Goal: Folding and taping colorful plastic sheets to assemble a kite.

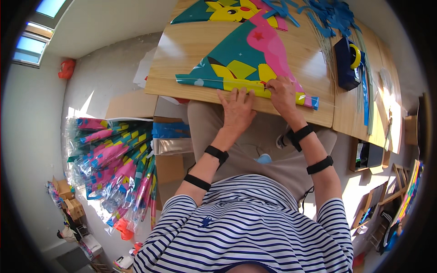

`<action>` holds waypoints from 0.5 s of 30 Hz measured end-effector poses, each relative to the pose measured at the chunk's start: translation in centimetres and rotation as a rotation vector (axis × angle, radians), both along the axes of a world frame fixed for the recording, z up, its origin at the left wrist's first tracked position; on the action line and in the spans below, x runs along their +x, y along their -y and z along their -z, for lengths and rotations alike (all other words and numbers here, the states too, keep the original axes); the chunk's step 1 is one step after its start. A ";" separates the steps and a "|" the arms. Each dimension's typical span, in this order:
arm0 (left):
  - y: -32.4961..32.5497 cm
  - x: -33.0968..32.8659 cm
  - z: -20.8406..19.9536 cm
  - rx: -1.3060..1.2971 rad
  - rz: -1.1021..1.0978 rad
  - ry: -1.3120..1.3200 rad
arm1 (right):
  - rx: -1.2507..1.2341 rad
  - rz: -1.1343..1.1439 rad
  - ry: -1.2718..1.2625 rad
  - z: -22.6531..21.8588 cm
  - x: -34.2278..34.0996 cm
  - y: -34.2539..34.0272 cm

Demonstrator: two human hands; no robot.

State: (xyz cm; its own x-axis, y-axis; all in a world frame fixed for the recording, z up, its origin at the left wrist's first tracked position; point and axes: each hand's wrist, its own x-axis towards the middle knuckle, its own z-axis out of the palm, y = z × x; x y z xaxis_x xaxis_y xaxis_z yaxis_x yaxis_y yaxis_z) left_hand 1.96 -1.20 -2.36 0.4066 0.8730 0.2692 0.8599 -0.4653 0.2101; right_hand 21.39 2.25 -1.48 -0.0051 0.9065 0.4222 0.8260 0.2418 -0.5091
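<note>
A triangular kite [248,54] of green, pink and yellow printed sheet lies on the wooden table. Its near edge is folded into a narrow band [205,82], with a thin pale rod [236,81] along it. My left hand [237,107] rests on the yellow part of this band, fingers spread and pressing from the near side. My right hand [284,94] is closed in a pinch at the band's right half, close to the rod. What lies right between those fingertips is partly hidden.
A second printed kite sheet [195,12] and blue strips [334,16] lie at the far edge. At right are thin rods [324,43] and a dark blue box [347,68] with a yellow tape roll [355,55]. Wrapped kites [114,168] pile beside cardboard boxes [129,105] at left.
</note>
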 end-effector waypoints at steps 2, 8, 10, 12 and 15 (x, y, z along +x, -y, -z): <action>0.0 0.0 0.0 0.003 -0.004 0.002 | -0.011 0.006 0.024 0.2 0.1 0.1; 0.1 0.1 -0.1 -0.026 -0.023 0.024 | -0.056 0.018 0.072 0.7 0.2 0.3; 0.2 0.1 -0.3 -0.047 -0.033 0.033 | -0.073 0.021 0.064 0.9 0.1 0.4; 0.2 0.1 -0.3 -0.038 -0.031 0.046 | -0.080 0.031 0.059 1.2 0.2 0.5; 0.2 0.3 -0.4 -0.042 -0.024 0.045 | -0.066 0.041 0.044 1.5 0.3 0.5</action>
